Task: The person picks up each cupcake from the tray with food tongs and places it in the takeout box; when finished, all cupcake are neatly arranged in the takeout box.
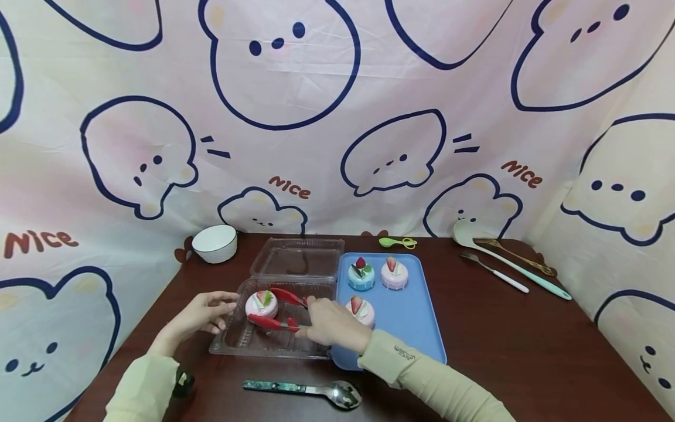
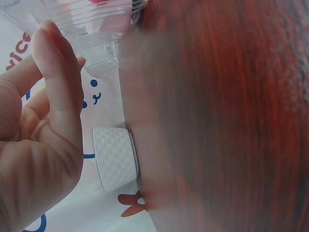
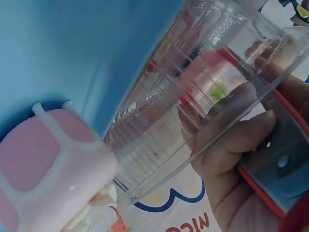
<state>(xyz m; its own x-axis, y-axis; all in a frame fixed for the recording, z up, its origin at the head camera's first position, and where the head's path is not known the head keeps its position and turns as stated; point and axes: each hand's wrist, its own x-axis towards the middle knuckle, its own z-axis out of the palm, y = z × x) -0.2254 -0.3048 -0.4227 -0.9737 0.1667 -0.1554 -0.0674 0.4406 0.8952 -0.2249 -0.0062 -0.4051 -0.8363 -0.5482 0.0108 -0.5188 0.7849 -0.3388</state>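
Observation:
My right hand (image 1: 334, 325) grips red-tipped tongs (image 1: 266, 322), their metal arm (image 3: 280, 140) showing in the right wrist view. The two red tips lie on either side of a pink toy cake (image 1: 261, 305) topped with strawberry and green, inside a clear plastic box (image 1: 274, 354). My left hand (image 1: 203, 315) is at the box's left wall, fingers loosely bent, fingertips right at the rim. Partly behind my right hand, a pink toy cake (image 1: 362, 309) stands on a blue tray (image 1: 411, 334); it is close up in the right wrist view.
A blue cake (image 1: 361, 276) and another pink cake (image 1: 394, 275) stand at the tray's back. The box's lid (image 1: 297, 258) lies open behind it. A white bowl (image 1: 215, 244), a spoon (image 1: 343, 395), a light green tool (image 1: 395, 242), a ladle (image 1: 511, 264) and forks (image 1: 501, 275) lie around.

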